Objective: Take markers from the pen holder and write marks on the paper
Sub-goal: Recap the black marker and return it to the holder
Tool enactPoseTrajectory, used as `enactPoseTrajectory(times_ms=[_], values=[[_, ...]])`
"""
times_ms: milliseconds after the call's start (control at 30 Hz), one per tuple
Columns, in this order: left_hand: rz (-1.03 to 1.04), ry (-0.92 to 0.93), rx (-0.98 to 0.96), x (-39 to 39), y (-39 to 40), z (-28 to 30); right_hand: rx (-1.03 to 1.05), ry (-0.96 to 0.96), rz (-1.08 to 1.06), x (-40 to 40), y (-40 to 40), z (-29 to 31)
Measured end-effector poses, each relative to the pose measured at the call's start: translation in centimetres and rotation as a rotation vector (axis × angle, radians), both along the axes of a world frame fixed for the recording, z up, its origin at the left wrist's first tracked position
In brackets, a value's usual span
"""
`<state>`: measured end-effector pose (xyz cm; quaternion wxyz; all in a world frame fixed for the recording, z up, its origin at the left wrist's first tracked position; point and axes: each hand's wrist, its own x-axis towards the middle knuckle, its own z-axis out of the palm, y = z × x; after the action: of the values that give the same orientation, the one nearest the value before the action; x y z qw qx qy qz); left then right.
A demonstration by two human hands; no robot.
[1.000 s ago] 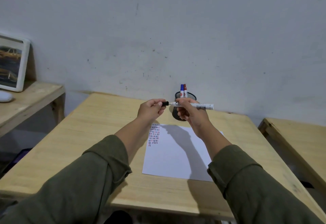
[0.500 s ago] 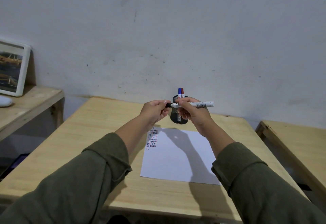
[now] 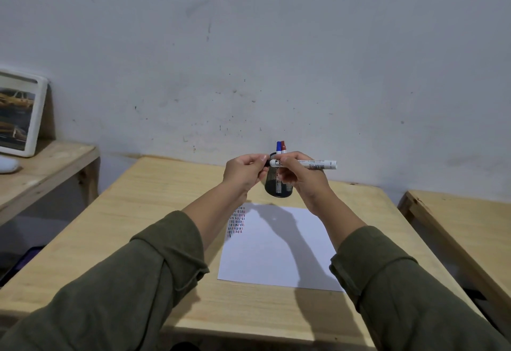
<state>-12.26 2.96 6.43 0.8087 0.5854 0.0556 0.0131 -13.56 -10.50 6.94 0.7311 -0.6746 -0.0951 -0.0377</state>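
My right hand (image 3: pixel 300 178) holds a white marker (image 3: pixel 315 164) level in the air, its barrel pointing right. My left hand (image 3: pixel 243 172) pinches the marker's black cap (image 3: pixel 267 163) at its left end, the cap touching the barrel. Behind both hands stands a black mesh pen holder (image 3: pixel 276 184) with a blue-capped marker (image 3: pixel 278 147) and a red-capped marker (image 3: pixel 283 146) sticking up. A white paper (image 3: pixel 279 251) lies on the wooden table (image 3: pixel 143 212) below my hands, with rows of short black, blue and red marks (image 3: pixel 236 222) at its upper left.
A framed picture (image 3: pixel 19 114) leans on the wall on a side shelf (image 3: pixel 41 168) at the left, a white object (image 3: pixel 8 164) beside it. Another wooden table (image 3: pixel 467 229) stands at the right. The wall rises just behind the pen holder.
My two hands have come closer together, and the black cap in my left hand now meets the marker's end. The view has tilted slightly.
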Motion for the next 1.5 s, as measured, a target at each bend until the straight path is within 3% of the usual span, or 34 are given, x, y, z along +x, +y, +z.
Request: enactPoseTrajectory(times_ms=[133, 333, 533, 833, 1000, 1133, 1300, 1500], values=[[0.040, -0.060, 0.054, -0.1, -0.1, -1.0, 0.165, 0.046, -0.008, -0.7, 0.8, -0.7], [-0.014, -0.066, -0.117, -0.4, 0.8, -1.5, 0.027, 0.046, 0.105, -1.3, 0.7, -0.6], [0.128, -0.001, -0.160, 1.3, 3.3, -0.6, 0.201, 0.145, 0.148, -1.3, -0.9, 0.5], [0.090, -0.074, -0.120, 2.5, 2.3, 1.0, 0.023, 0.182, 0.102, -0.6, -1.5, -0.3], [-0.043, -0.114, 0.116, 2.9, 0.5, 1.1, -0.097, 0.166, 0.090, 0.8, -1.2, -0.7], [-0.044, -0.141, 0.193, 4.5, -0.6, 1.0, -0.163, 0.086, 0.083, 2.6, -1.2, -0.7], [0.047, -0.093, 0.521, 7.1, -0.7, -0.6, -0.438, -0.065, -0.128, 5.8, -2.4, 0.8], [-0.038, -0.111, 0.787, 10.1, -2.2, -1.7, -0.506, -0.132, -0.280, 10.9, -3.5, 2.1]])
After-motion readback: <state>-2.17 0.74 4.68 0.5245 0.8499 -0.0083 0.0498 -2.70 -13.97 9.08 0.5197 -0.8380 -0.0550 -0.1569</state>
